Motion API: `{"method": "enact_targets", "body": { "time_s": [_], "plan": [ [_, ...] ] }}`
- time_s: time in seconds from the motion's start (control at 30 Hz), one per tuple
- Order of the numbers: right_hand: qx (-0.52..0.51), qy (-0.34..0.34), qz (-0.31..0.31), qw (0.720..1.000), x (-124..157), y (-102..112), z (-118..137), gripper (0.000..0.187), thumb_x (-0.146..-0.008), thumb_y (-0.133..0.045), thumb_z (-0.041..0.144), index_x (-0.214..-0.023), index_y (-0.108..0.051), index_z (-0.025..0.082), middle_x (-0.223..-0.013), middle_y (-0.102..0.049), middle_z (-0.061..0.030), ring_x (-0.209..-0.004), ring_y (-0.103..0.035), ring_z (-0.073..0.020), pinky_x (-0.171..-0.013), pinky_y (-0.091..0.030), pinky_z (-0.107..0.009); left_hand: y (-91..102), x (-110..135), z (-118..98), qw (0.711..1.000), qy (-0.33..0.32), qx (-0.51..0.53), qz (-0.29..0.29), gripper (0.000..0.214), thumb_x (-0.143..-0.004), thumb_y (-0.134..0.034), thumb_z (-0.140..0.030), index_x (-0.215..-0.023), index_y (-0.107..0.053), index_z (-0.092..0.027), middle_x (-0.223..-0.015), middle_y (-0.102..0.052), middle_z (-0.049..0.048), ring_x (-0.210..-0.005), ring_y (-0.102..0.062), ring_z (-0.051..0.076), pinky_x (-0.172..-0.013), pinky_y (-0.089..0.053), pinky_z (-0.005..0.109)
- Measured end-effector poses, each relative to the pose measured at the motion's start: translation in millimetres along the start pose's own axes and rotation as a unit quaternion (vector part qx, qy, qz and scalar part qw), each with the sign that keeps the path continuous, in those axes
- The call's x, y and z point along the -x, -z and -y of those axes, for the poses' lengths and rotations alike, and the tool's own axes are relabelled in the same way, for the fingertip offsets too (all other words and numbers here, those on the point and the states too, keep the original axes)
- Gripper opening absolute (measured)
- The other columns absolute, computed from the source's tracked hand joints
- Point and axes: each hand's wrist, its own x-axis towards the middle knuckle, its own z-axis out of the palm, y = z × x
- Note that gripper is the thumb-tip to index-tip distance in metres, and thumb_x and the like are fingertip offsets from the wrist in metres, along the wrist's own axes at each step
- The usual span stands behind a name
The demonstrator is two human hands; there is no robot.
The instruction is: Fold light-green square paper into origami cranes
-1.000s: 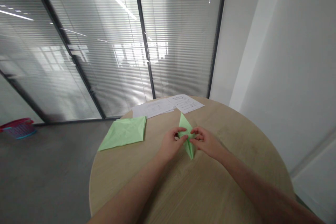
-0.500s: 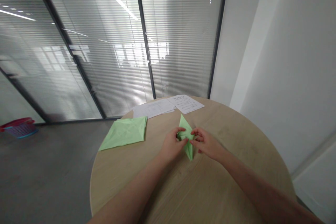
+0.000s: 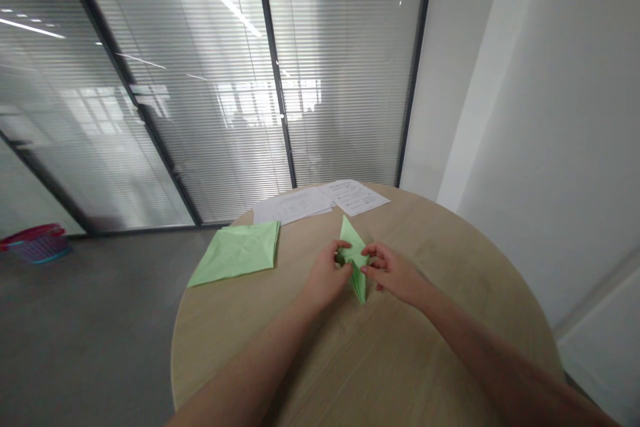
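I see the folded green paper (image 3: 353, 259) near the middle of the round wooden table (image 3: 450, 347). It is a narrow, kite-like shape, with one sharp tip pointing toward the far edge and the other back toward the camera. The far tip stands clear of the fingers, and the near tip shows between the two hands.

The left hand (image 3: 324, 277) takes the paper from its left side, thumb and fingers closed on the edge at about mid-length. The right hand (image 3: 396, 273) meets it from the right, thumb and forefinger pinching the opposite edge at much the same height. The fingertips of the two hands come close together over the paper's midline. From my feed I cannot tell whether they touch one another, as that spot is small and soft. Both bare forearms run in from the bottom of the view and lie low over the table top.

To the left, well apart from the hands, a flat green sheet (image 3: 237, 252) lies on the table, creased and folded over. At the far edge lie white printed pages (image 3: 295, 205), with another printed sheet (image 3: 356, 195) just beside them on the right.

Beyond the table stands a glass partition (image 3: 210, 100) with closed blinds and dark frames. On the grey floor at far left sits a red and blue basket (image 3: 35, 243). A white wall (image 3: 550, 113) fills the right side.
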Motion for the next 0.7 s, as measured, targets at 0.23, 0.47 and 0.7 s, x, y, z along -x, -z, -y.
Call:
{"method": "enact_targets", "body": {
  "time_s": [0.23,0.47,0.7],
  "plan": [
    [-0.056,0.015,0.005,0.998,-3.7,4.1,0.6,0.04,-0.074,-0.078,0.039,-0.104,-0.057,0.024,-0.084,-0.065,-0.0008,-0.07,-0.062,-0.0162,-0.049,-0.051,-0.023,5.7,-0.6,-1.5,0.998,0.008,0.05,0.026,0.05,-0.069,-0.056,-0.008,-0.117,-0.064,-0.022,-0.087,-0.066,0.0016,-0.077,-0.063,0.019,-0.067,-0.048,0.03],
    [-0.127,0.011,-0.005,0.992,0.8,12.2,13.7,0.045,-0.073,-0.08,0.039,-0.11,-0.062,0.023,-0.111,-0.066,-0.0072,-0.092,-0.065,-0.0217,-0.057,-0.057,-0.027,12.2,-5.6,-1.7,0.98,-0.004,0.187,0.059,0.06,-0.072,-0.055,-0.004,-0.13,-0.057,-0.017,-0.11,-0.073,0.0091,-0.098,-0.068,0.022,-0.085,-0.053,0.033],
    [-0.211,-0.003,-0.008,0.977,2.5,13.7,17.7,0.048,-0.07,-0.078,0.028,-0.116,-0.067,0.024,-0.111,-0.069,-0.0058,-0.085,-0.065,-0.019,-0.062,-0.058,-0.028,16.5,-9.3,-3.6,0.988,-0.033,0.151,0.008,0.048,-0.071,-0.055,0.001,-0.115,-0.067,-0.015,-0.112,-0.074,0.01,-0.101,-0.068,0.024,-0.091,-0.053,0.038]
  ]
}}
